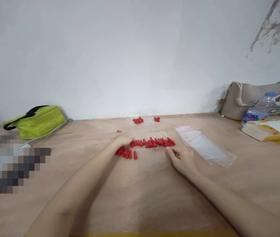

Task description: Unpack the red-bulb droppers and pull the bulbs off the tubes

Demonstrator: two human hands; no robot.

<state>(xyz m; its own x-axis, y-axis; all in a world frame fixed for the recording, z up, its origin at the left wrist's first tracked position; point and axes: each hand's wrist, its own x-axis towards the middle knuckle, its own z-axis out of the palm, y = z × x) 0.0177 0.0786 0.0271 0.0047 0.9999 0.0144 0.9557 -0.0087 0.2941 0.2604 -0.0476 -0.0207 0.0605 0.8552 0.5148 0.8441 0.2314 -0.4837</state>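
Droppers with red rubber bulbs [152, 142] and clear thin tubes lie in a row on the wooden table, their tubes pointing to the wall. In front of them is a row of bare clear tubes [152, 159]. Loose red bulbs [127, 153] lie left of those tubes. My left hand [123, 141] reaches over the loose bulbs to the left end of the dropper row; its fingers are blurred and partly hidden. By the right end of the bare tubes, my right hand [183, 159] has curled fingers, thumb and forefinger pinched together. What they hold is too small to name.
Clear zip bags [204, 144] lie at the right. Bags with red bulbs [138, 120] sit against the wall. A lime-green pouch [42, 121] and a cable stand left. At far right are a beige bag [236, 100], a water bottle [260, 108] and a tissue pack [268, 130].
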